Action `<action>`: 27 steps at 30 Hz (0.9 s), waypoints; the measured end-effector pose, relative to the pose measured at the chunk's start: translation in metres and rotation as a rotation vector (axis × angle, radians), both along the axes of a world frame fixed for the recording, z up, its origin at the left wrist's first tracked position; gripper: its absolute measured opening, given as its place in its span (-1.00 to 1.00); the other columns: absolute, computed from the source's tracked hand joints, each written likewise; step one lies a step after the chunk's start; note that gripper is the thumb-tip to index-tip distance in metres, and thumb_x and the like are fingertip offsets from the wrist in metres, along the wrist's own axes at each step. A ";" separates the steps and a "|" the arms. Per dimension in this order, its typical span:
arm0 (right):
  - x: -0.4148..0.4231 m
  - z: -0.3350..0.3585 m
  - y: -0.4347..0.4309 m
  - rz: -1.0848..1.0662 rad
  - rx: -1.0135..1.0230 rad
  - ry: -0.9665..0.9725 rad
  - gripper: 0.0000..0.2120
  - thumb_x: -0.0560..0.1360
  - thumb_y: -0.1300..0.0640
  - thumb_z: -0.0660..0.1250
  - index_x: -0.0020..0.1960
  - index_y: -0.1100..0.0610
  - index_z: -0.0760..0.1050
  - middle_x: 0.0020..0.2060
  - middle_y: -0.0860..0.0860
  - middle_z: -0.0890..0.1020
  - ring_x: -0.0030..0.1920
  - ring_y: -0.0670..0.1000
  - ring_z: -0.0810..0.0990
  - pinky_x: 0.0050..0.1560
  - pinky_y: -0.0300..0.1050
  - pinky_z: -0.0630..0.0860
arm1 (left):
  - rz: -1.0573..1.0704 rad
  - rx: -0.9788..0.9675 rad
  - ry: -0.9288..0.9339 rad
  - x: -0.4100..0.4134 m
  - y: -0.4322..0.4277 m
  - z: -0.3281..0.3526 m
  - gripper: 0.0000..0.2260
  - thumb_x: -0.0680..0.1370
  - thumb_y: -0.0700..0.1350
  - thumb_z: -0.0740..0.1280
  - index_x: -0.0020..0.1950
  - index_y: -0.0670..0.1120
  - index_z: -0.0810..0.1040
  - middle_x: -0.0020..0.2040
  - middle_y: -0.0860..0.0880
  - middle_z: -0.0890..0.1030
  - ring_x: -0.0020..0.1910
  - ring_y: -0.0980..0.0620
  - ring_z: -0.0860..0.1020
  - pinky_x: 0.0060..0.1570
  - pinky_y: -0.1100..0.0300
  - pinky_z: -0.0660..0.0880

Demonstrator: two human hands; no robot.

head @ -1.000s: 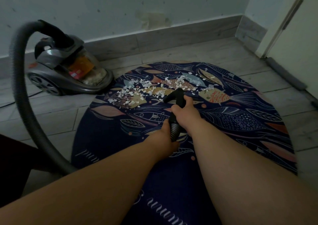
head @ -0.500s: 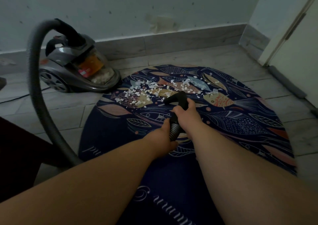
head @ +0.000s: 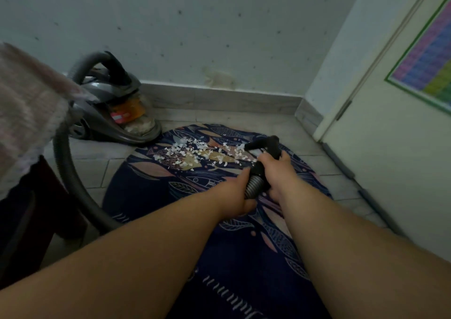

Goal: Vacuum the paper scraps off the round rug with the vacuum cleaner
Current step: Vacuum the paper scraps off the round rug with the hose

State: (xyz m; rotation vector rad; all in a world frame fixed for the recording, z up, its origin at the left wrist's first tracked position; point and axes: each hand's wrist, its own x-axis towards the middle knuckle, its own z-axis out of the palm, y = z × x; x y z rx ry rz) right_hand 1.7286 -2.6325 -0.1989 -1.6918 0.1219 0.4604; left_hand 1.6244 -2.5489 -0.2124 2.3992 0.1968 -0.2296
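Note:
A round dark-blue rug [head: 136, 191] with fish and leaf patterns lies on the tiled floor. White paper scraps [head: 195, 154] are scattered across its far part. A grey canister vacuum cleaner [head: 114, 113] stands just past the rug's far-left edge, and its ribbed hose [head: 66, 172] loops down the left side to my hands. My right hand [head: 275, 172] grips the black hose handle [head: 266, 145], whose nozzle points left at the right end of the scraps. My left hand [head: 238, 194] holds the ribbed hose end [head: 253, 187] just behind it.
A wall with a grey skirting board [head: 219, 99] runs behind the rug. A white door [head: 390, 123] with a colourful poster [head: 424, 62] stands to the right. At the left, a pale knitted cloth [head: 26, 104] lies over dark furniture [head: 29, 216].
The view has swung left and up, so the rug and vacuum cleaner sit further right in frame. Both hands keep their hold, and the nozzle now sits at the right end of the scraps.

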 end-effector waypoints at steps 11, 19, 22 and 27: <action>0.005 0.021 -0.022 0.047 0.023 0.019 -0.33 0.56 0.18 0.34 0.56 -0.08 0.13 0.11 0.15 0.51 -0.04 0.15 0.58 -0.29 -0.04 0.56 | 0.036 -0.055 -0.047 0.002 -0.021 0.016 -0.26 0.52 -0.02 0.33 0.54 0.04 -0.08 0.20 -0.15 0.51 -0.05 -0.06 0.56 0.01 0.03 0.54; 0.087 -0.017 -0.071 -0.014 0.088 0.075 -0.27 0.53 0.20 0.35 0.55 -0.18 0.09 0.15 0.15 0.51 0.04 0.20 0.59 0.02 0.15 0.62 | -0.019 -0.032 0.008 0.082 -0.061 -0.012 -0.27 0.54 -0.01 0.32 0.55 0.02 -0.08 0.21 -0.11 0.50 -0.06 0.02 0.46 -0.11 0.20 0.39; 0.099 -0.039 -0.090 -0.078 0.090 0.145 -0.26 0.52 0.17 0.39 0.55 -0.18 0.11 0.11 0.14 0.52 0.05 0.22 0.60 0.06 0.26 0.61 | -0.070 -0.053 0.062 0.102 -0.073 -0.028 -0.31 0.51 -0.02 0.34 0.52 0.03 0.01 0.15 -0.12 0.53 -0.04 -0.05 0.54 -0.08 0.10 0.51; 0.092 -0.026 -0.103 -0.097 0.072 0.073 -0.30 0.54 0.16 0.35 0.54 -0.16 0.11 0.09 0.11 0.51 0.05 0.19 0.59 0.09 0.22 0.60 | -0.086 -0.002 0.045 0.097 -0.085 -0.021 -0.23 0.54 0.00 0.31 0.56 0.00 -0.16 0.22 -0.14 0.50 -0.04 0.01 0.47 -0.08 0.20 0.39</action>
